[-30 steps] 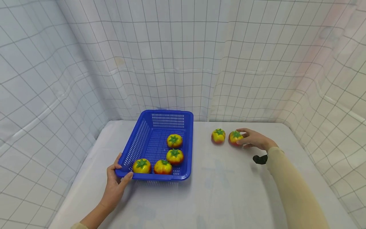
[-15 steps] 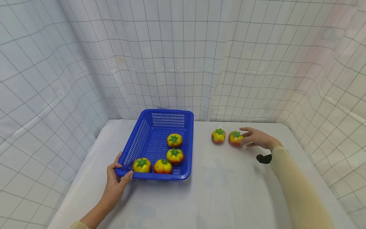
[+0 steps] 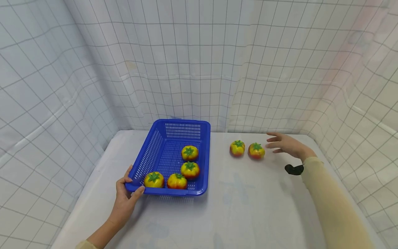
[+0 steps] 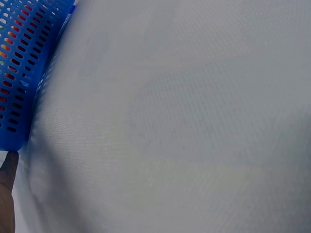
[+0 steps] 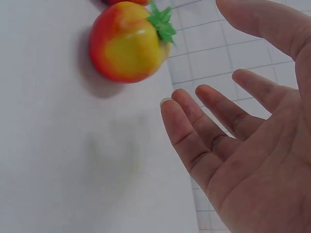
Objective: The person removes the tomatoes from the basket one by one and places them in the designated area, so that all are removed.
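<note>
A blue plastic basket [image 3: 204, 155] with slotted walls stands left of centre, its near-left corner held by my left hand [image 3: 122, 204]. The thumb lies on the near rim and fingers reach the left side. Inside are several yellow-and-red toy tomatoes [image 3: 190, 170] with green leafy tops, along the near and right sides. Two more lie on the table right of the basket: one toy tomato [image 3: 237, 148] and, just beside it, another toy tomato [image 3: 256, 151]. My right hand [image 3: 287, 144] hovers right of the latter, apart from it, fingers spread, palm bare in the right wrist view.
A white cloth covers the table [image 3: 242, 207]. White grid-patterned curtains [image 3: 199, 69] hang behind it and on both sides. A black wrist-camera piece [image 3: 293, 169] juts from the right sleeve.
My right hand has let go of the right-hand toy tomato and drawn back to the right. That tomato stays on the table. Left hand and basket have not visibly moved.
</note>
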Motion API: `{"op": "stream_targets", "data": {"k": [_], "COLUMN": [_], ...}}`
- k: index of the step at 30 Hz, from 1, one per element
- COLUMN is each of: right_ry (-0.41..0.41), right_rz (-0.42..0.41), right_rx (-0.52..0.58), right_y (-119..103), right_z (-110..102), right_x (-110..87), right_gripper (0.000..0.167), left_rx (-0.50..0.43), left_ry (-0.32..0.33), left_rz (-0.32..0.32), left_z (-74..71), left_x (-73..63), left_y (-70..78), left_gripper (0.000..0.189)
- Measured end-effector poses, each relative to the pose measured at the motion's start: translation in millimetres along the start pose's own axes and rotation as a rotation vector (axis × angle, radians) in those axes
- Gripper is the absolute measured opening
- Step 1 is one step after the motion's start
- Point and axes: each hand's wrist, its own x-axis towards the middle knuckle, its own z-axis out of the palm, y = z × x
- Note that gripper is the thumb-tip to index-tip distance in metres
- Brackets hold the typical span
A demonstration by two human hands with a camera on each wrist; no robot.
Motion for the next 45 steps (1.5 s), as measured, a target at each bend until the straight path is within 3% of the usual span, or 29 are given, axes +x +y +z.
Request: {"op": "stream_targets", "data": {"k": [13,27,45], "right_ry": [0.016,-0.050,-0.170], "right_rz": [-0.068,-0.170,-0.258], "right_rx": [-0.067,-0.091,-0.149], "right_y": [-33.3,-66.5,-111.4], "right_z": [7.5,44.8,93.1], "right_x": [-1.3,11.3,28.7], "right_gripper": [0.084,0.071,0.071], "left_rx": [-0.009,-0.024,-0.053], "left_ry": [0.008,0.008,0.013], "left_rz": [-0.009,-0.014,0.003], "left_z": [-1.6,-1.4,1.6], "left_x": [0.7,0.6,0.7], "left_y": [-2.7,-3.5,-2.3], "left_gripper": [0.040,0.040,0.040]}}
